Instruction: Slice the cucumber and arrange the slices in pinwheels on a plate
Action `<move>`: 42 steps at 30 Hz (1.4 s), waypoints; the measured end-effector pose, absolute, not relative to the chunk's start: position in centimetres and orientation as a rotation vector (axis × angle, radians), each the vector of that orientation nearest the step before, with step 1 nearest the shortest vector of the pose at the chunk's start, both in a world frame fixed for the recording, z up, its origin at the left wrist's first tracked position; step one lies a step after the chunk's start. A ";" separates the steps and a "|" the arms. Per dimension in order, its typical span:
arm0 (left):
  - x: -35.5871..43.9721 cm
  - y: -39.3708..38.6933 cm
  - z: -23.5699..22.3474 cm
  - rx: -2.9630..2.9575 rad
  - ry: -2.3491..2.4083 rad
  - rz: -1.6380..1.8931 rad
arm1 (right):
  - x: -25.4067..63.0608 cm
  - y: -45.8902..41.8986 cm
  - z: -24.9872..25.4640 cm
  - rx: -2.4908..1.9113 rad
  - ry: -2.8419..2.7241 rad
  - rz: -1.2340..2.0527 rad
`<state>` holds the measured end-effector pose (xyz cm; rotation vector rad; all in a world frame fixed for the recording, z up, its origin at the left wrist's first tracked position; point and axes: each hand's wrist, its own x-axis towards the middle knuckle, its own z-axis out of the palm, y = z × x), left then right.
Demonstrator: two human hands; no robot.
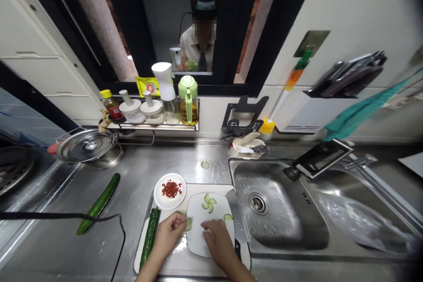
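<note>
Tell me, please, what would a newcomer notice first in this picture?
Probably the pinwheel of cucumber slices near the top of the white plate. Next, perhaps, the red bits in the round dish at its upper left, and the long cucumber on the metal counter farther left.

Text: none readable | yellow packet (pixel 148 87): print too small | bottle label (pixel 115 112): illegible

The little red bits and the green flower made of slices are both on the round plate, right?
Not quite: the green flower is on the squarish white plate, as the head view shows. The little red bits are indeed on the round plate.
</note>
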<state>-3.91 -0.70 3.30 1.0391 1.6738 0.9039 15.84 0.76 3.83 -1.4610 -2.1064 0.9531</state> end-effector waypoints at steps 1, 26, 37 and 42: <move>-3.5 -0.6 3.6 1.016 1.627 0.901 | 15.6 1.1 4.0 -1.459 -2.048 1.023; 0.9 -0.2 3.0 0.439 1.207 0.677 | 17.1 2.2 7.5 -1.516 -1.899 1.228; 2.2 1.1 3.3 0.516 1.176 0.652 | 18.9 1.2 7.1 -1.651 -1.906 1.133; 3.5 1.8 3.3 0.611 1.220 0.717 | 20.0 0.7 5.8 -1.767 -1.828 1.142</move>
